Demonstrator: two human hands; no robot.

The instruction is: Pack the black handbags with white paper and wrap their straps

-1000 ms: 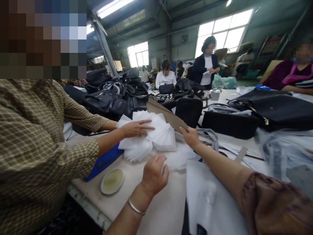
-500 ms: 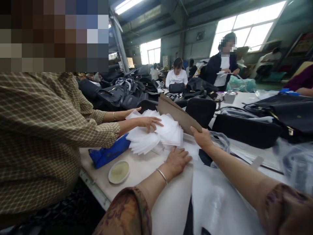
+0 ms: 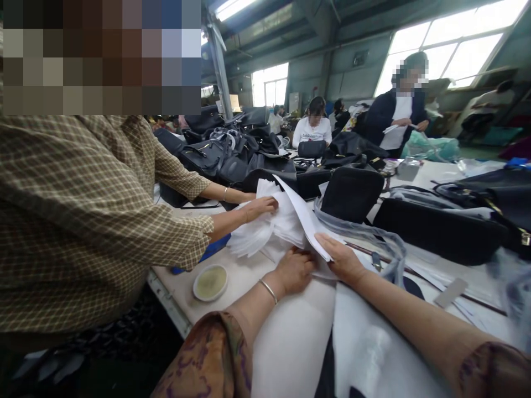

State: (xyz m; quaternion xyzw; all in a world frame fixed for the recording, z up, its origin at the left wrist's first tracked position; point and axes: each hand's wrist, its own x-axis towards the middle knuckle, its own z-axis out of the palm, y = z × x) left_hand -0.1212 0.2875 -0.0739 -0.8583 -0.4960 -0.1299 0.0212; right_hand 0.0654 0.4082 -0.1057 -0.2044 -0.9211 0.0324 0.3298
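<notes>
My right hand [image 3: 344, 260] grips the lower right edge of a white board or stack of sheets [image 3: 305, 218], which leans up to the left. Beside it, my left hand [image 3: 293, 271] is on the table with its fingers curled at the near edge of the thin white sheets [image 3: 249, 235]; its fingertips are partly hidden. Those thin sheets lie fanned out in a loose pile. A co-worker's hand [image 3: 261, 209] rests on top of the pile, and their other hand [image 3: 244, 197] is behind it.
A round dish of yellowish stuff [image 3: 210, 282] stands near the table edge, with a blue item [image 3: 213, 249] behind it. Black bags [image 3: 224, 155] heap up at the back. Black padded pieces [image 3: 352, 193] and clear plastic [image 3: 394, 249] lie to the right. Several other people work farther off.
The brown board face in my right hand no longer shows; a white face does. My right hand has come lower and nearer my left, whose fingers have curled. The co-worker's hands remain at the pile.
</notes>
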